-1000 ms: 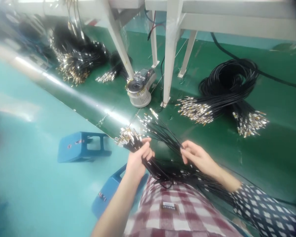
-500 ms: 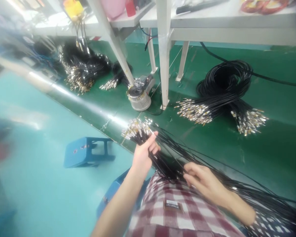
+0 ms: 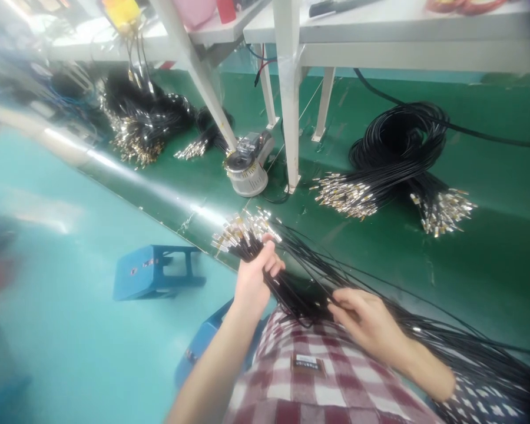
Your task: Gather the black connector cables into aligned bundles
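Observation:
My left hand [image 3: 257,272] is wrapped round a thick bundle of black cables [image 3: 295,297]. Their silvery connector ends [image 3: 247,229] fan out above the fist. Lower right, my right hand [image 3: 363,318] has thumb and fingers pinched on a black cable at the edge of the bundle, over the lap; the fingertips partly cover it. More loose black cables [image 3: 454,335] run past the right hand towards the lower right. A checked apron [image 3: 327,383] lies beneath both hands.
A coiled cable bundle [image 3: 397,141] lies on the green floor at right. A grey round device [image 3: 247,171] stands by a white table leg [image 3: 287,106]. More cable bundles [image 3: 141,118] lie at left. A blue stool [image 3: 145,274] is on the left, with another blue stool [image 3: 194,353] partly underneath me.
The view has shifted slightly. My left hand keeps its grip on the bundle, and my right hand stays pinched at almost the same spot.

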